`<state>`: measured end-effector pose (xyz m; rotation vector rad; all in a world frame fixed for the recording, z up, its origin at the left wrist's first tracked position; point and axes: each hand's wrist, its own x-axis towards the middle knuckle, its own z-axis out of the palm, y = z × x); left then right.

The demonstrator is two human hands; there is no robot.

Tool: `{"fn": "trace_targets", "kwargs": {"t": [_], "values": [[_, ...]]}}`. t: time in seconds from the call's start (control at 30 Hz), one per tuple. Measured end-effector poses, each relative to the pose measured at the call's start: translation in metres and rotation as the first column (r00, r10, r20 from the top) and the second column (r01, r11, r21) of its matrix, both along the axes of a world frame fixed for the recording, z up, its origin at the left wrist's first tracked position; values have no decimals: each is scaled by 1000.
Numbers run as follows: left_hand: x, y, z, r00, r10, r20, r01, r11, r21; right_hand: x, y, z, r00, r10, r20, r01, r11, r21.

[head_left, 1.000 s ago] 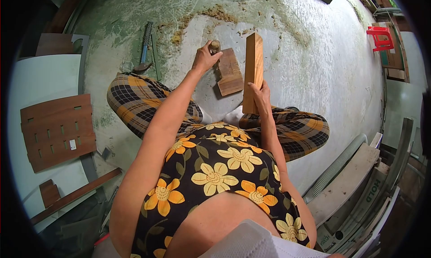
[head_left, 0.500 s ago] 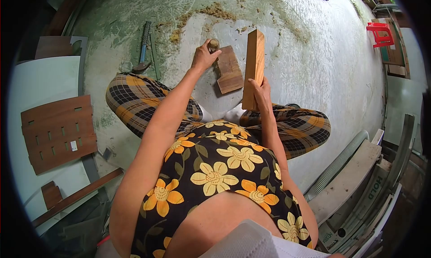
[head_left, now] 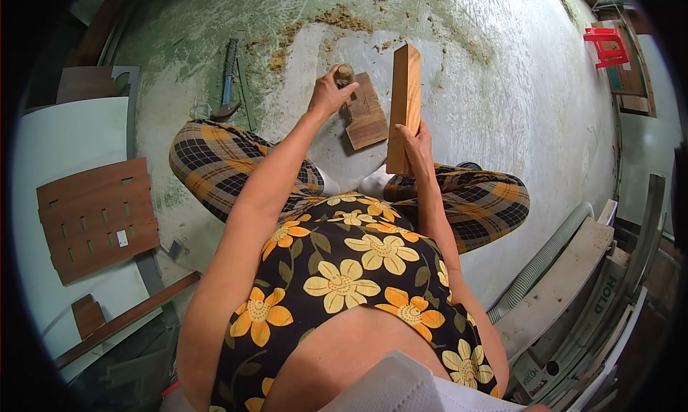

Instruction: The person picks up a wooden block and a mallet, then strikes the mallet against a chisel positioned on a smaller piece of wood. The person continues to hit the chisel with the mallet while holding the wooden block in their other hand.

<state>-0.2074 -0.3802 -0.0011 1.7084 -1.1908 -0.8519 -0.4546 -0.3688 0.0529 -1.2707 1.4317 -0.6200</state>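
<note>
My left hand (head_left: 331, 95) is closed round the wooden handle of a chisel (head_left: 345, 73), whose round butt end points up at me. Its blade is hidden below the hand. The chisel stands at the left edge of a dark brown wooden board (head_left: 367, 111), which lies on the floor between my legs and has a notched left side. In my right hand (head_left: 416, 148) I grip the near end of a long, square-cut wooden block (head_left: 405, 89). The block is held to the right of the board, its far end pointing away from me.
A hammer (head_left: 228, 82) with a blue handle lies on the floor to the left, beside a thin green strip (head_left: 246, 93). Sawdust (head_left: 342, 18) is scattered ahead. A slotted brown panel (head_left: 97, 218) is at left; a red stool (head_left: 606, 48) and a grey hose (head_left: 541, 261) are at right.
My left hand has shifted very slightly right with the chisel. The wooden block in my right hand has barely moved, and the board lies as before.
</note>
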Motion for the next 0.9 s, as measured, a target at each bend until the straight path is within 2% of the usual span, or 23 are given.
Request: {"fn": "trace_targets", "kwargs": {"t": [0.13,0.5,0.6,0.7,0.8,0.9], "values": [[-15,2,14,997,-28,-77,27,1000,-14,1,3,5,1000,2,-17,-3,1000,-31],[-40,-4,-5,993,-83,82,90,992,-87,-8,6,8,999,-27,-47,24,998,-62],[-45,-1,-7,989,-78,123,88,993,-76,-12,6,0,991,-63,-119,52,994,-94],[-49,3,-2,991,-99,91,105,992,-66,-13,7,2,990,-53,-131,48,998,-38],[-49,6,1,992,-98,77,102,994,-48,-27,4,-37,990,24,-136,-22,1000,19],[-47,7,5,992,-100,79,103,994,-29,-26,7,-45,952,68,-299,-29,991,134]]}}
